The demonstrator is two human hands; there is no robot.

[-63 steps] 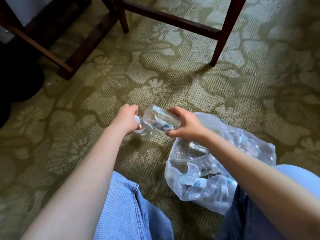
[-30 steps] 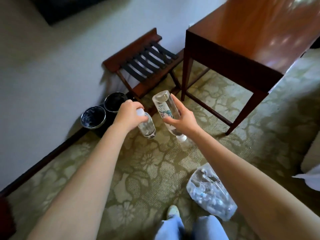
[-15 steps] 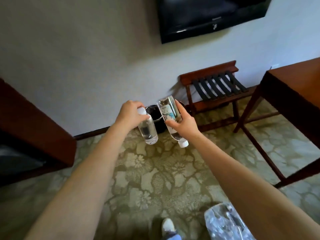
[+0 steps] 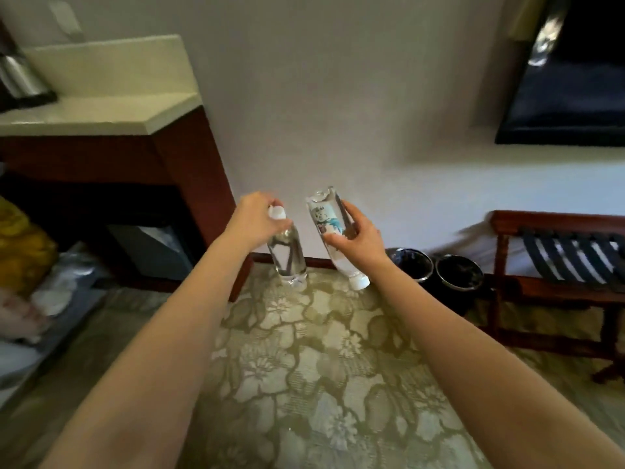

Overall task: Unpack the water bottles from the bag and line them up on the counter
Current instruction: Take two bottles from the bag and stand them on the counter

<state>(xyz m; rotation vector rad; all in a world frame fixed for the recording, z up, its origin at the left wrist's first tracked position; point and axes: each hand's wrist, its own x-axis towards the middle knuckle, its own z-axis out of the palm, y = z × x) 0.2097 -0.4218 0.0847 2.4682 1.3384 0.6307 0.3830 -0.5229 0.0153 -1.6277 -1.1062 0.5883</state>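
Observation:
My left hand (image 4: 252, 221) grips a clear water bottle (image 4: 289, 257) by its white cap, so it hangs upright in the air. My right hand (image 4: 358, 236) holds a second labelled water bottle (image 4: 326, 220) around its middle, upside down, cap pointing at the floor. Both bottles are held out in front of me over the patterned carpet. The pale counter (image 4: 101, 111) lies at the upper left, above a dark wooden cabinet. The bag is out of view.
A metal appliance (image 4: 20, 79) stands on the counter's left end. Two dark bins (image 4: 436, 269) sit by the wall, a wooden luggage rack (image 4: 558, 252) at the right, a wall television (image 4: 571, 79) above it. Bags and clutter (image 4: 30, 262) lie at the lower left.
The view has swung left from the bag on the floor. The counter has come into view and the bag has dropped out of it. Both hands keep their bottles.

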